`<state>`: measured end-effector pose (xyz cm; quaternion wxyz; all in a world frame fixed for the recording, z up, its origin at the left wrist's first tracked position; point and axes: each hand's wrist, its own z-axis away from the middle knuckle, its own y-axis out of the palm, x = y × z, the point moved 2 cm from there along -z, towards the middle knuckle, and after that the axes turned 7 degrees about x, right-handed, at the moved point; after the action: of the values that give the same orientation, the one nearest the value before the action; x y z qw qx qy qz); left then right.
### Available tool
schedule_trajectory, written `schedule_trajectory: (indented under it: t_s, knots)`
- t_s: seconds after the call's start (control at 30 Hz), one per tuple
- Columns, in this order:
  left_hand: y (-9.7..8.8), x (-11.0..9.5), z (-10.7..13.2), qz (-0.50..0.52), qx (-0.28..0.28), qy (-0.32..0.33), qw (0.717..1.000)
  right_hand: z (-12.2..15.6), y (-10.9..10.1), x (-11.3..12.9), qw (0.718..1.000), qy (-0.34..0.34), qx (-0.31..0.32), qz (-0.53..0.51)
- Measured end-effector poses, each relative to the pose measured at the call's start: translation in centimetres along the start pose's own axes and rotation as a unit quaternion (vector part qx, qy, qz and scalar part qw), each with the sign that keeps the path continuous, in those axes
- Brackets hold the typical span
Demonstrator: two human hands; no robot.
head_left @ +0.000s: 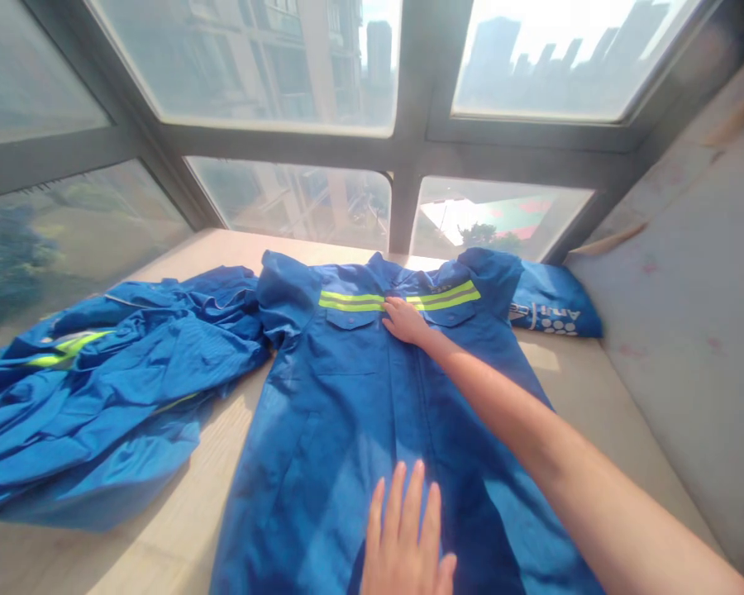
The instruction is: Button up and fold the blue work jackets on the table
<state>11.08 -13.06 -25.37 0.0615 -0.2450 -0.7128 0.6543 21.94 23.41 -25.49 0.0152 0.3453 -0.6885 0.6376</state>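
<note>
A blue work shirt point(347, 397) with yellow reflective chest stripes lies spread flat, front up, collar toward the window. My right hand point(404, 321) reaches far forward and presses flat on the chest between the two stripes, fingers stretched out. My left hand point(406, 537) lies flat on the lower front of the shirt, fingers together and extended. Neither hand holds anything.
A crumpled pile of blue garments point(99, 388) with a yellow stripe lies to the left on the pale wooden ledge point(179, 512). A blue bag with white print point(555, 302) sits at the back right. Windows point(298, 198) rise behind; a grey wall point(694, 314) stands on the right.
</note>
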Motion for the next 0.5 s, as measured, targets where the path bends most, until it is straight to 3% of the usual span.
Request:
schedule_trajectory:
  t_s: [0.1, 0.2, 0.3, 0.4, 0.5]
  knots:
    - [0.4, 0.1, -1.8, -0.097, -0.026, 0.044, 0.994, 0.2, -2.5, -0.6, 0.997, 0.005, -0.038, -0.061]
    - [0.5, 0.5, -1.7, -0.126, -0.028, 0.064, 0.990, 2.5, -6.2, -3.0, 0.984, 0.073, -0.116, -0.117]
    - [0.7, 0.9, -1.3, -0.135, -0.030, 0.067, 0.988, 6.6, -10.6, -7.3, 0.962, 0.151, -0.189, -0.128]
    - [1.1, 1.1, -1.3, -0.136, -0.043, 0.072, 0.987, 10.4, -14.6, -12.1, 0.915, 0.264, -0.270, -0.147]
    - [1.7, 1.3, -1.4, -0.137, -0.056, 0.082, 0.986, 11.7, -17.2, -15.7, 0.877, 0.336, -0.296, -0.177]
